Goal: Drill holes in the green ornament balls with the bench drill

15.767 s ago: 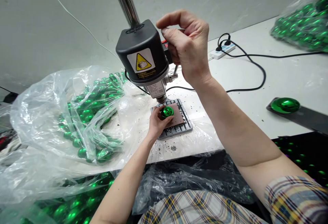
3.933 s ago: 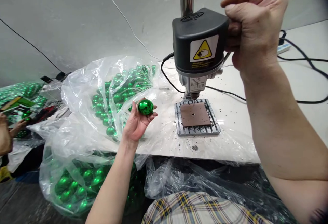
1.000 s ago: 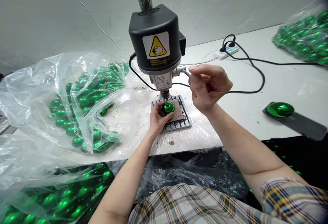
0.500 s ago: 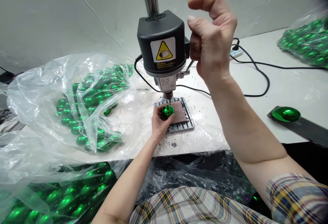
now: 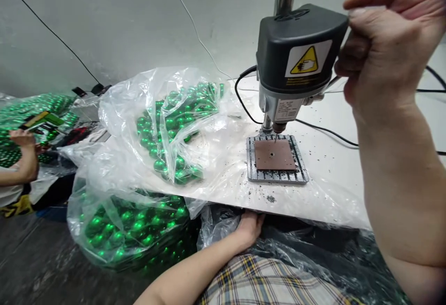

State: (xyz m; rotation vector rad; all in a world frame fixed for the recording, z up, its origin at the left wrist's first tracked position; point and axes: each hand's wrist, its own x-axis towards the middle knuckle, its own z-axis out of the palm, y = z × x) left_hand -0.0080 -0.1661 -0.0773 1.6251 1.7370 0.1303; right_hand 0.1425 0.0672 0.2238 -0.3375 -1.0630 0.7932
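Two bare hands are at work around a drill press (image 5: pixel 299 49) at the right of the bench (image 5: pixel 324 156). At far right, the right hand (image 5: pixel 386 49) is raised beside the motor housing, wrist cocked back and forearm rising steeply from the near right; its index finger and thumb point left with a slim gap between them, while the lower fingers fold where the lever (image 5: pixel 335 82) runs behind them, so I cannot tell how firmly they grip it. The left hand (image 5: pixel 250 226) reaches low at the near edge, its forearm slanting up from the near left, back of the hand upward and fingertips hidden beneath the bench top; whether they are spread or pinching anything cannot be told. Clear plastic (image 5: pixel 216 221) lies just left of it. Under the drill bit, a brown board (image 5: pixel 280 162) with one hole sits on the slotted metal base (image 5: pixel 302 175), dark shavings (image 5: pixel 271 199) scattered around. Shiny green balls (image 5: pixel 170 130) fill a clear bag left of the press, with more green balls (image 5: pixel 139 223) bagged below the bench at near left. At far left, a co-worker's hand (image 5: pixel 23 138) is near further green balls (image 5: pixel 57 105).
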